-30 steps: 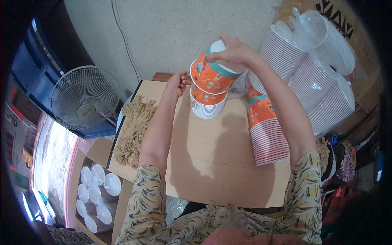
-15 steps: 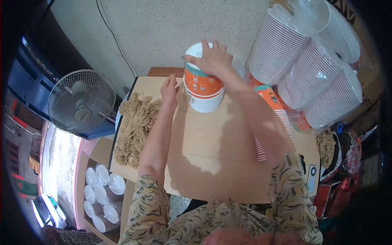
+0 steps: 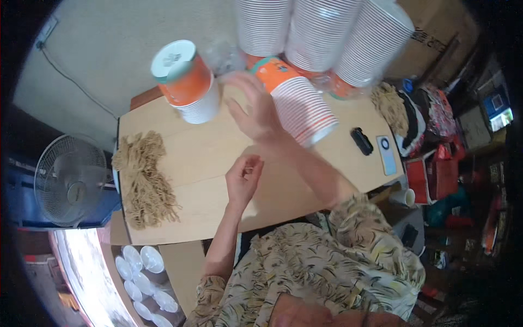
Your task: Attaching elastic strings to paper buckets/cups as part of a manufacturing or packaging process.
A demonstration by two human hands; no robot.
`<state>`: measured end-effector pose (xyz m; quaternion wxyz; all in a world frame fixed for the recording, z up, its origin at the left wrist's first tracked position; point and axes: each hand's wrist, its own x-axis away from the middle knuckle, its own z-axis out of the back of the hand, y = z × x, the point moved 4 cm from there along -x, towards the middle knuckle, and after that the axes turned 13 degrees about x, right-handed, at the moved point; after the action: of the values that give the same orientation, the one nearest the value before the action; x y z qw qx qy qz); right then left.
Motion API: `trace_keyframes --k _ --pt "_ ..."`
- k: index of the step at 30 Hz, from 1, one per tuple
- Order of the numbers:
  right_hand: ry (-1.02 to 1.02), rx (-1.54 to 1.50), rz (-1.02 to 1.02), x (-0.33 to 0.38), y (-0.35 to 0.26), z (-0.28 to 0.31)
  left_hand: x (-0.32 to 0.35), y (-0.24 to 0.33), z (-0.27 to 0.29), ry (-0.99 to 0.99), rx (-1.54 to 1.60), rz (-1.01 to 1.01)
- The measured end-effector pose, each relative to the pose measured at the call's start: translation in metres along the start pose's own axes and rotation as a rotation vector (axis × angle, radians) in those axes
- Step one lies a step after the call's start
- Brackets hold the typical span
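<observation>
Wooden table [image 3: 180, 158] fills mid-frame. Long sleeve of stacked paper cups [image 3: 298, 101] lies tilted at upper centre. Orange cup stack [image 3: 188, 82] stands upper left, nothing touching it. Bundle of tan strings [image 3: 143, 177] rests at left table edge. Right hand [image 3: 253, 109] centre, fingers spread, empty, beside the lying sleeve. Left hand [image 3: 243, 177] below it, fingers loosely curled, empty, over the table.

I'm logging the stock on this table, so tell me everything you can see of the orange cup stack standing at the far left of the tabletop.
The orange cup stack is a short pile of nested paper-looking cups: white ribbed rims below, an orange printed cup on top with a teal band and a white base facing up. It stands upside down near the far edge of the wooden table, leaning slightly. Neither hand touches it; the right hand is open beside it, the left hand nearer the person.
</observation>
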<state>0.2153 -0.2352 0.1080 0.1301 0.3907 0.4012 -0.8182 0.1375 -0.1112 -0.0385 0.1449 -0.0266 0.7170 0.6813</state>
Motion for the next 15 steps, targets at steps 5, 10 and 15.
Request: trace_keyframes --k 5,10,15 --pt "0.379 0.241 -0.311 0.148 0.077 0.146 0.019 0.021 -0.073 -0.208 -0.058 -0.148" --pt "0.386 0.316 -0.472 0.169 0.129 0.179 0.008 0.016 -0.114 -0.073 -0.052 -0.264" --pt "0.218 0.318 -0.457 0.166 0.156 0.176 0.004 0.002 -0.126 0.034 -0.183 -0.368"
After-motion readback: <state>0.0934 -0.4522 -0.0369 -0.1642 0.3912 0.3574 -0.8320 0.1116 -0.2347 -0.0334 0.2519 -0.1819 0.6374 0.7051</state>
